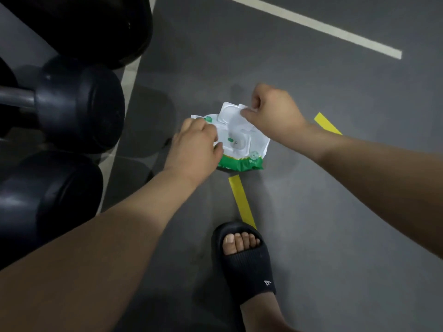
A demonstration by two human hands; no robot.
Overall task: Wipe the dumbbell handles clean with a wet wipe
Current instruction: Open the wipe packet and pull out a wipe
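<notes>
Green and white is what I am seeing in the middle from my far-off seat: a green and white soft plastic pack of wet wipes (242,144) is sitting between two bare hands, over the dark grey floor (335,188). I cannot tell if the pack is lying on the floor or being held just above it.

The left hand (196,142) is gripping the left side of the pack, with its fingers curling over the top. The right hand (275,116) is reaching in from the right and pinching the edge of the white plastic flip lid (230,112). The lid is standing open on the far side of the pack. I cannot tell if a wipe is coming out.

On the left, big black round dumbbells (79,109) are sitting one above the other. A grey metal dumbbell handle (14,98) is poking in at the left edge. Neither hand is touching the dumbbells.

Near me, a foot in a black rubber slipper (244,262) is standing on the floor. A yellow tape strip (241,200) is running from the slipper up to the pack. Another yellow tape piece (327,123) is peeking out behind the right wrist. A long white painted line (311,27) is crossing the floor far away on the right.
</notes>
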